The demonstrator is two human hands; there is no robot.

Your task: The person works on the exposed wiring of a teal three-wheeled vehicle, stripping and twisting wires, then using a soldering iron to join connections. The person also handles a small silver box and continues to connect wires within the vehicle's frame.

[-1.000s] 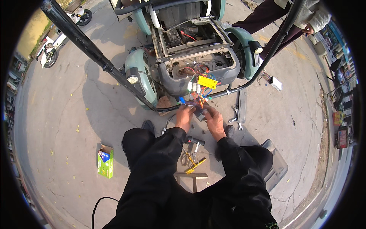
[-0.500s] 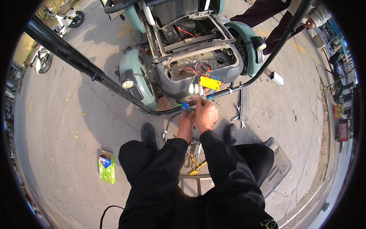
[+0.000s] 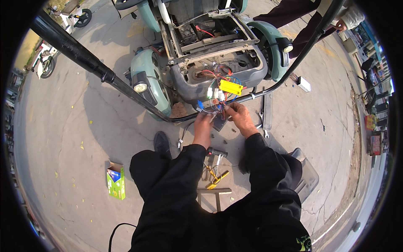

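Note:
My left hand (image 3: pixel 202 128) is closed around thin wires just under the vehicle's rear end, near a blue connector (image 3: pixel 200 104). My right hand (image 3: pixel 241 118) pinches the same bundle of coloured wires (image 3: pixel 221 108) from the other side. White plug connectors (image 3: pixel 215 93) and a flat yellow piece (image 3: pixel 231 87) hang among the wires just above my hands. Below and between them shows a dark, flat-sided box (image 3: pixel 220 122), partly hidden. The wiring runs up into the open grey rear body (image 3: pixel 189 87) of a green vehicle. Exactly which wire each fingertip holds is too small to tell.
A black tube frame (image 3: pixel 126 95) crosses in front of the vehicle. Wrenches (image 3: pixel 265 133) lie at right; scissors (image 3: pixel 217 168) and yellow-handled pliers (image 3: pixel 218 179) lie between my legs. A green box (image 3: pixel 116 181) stands at left. Another person's legs (image 3: pixel 289 14) are at the upper right.
My hands have moved apart, the right one to the right, uncovering the wires and the dark box between them. The blue connector has shifted up and left.

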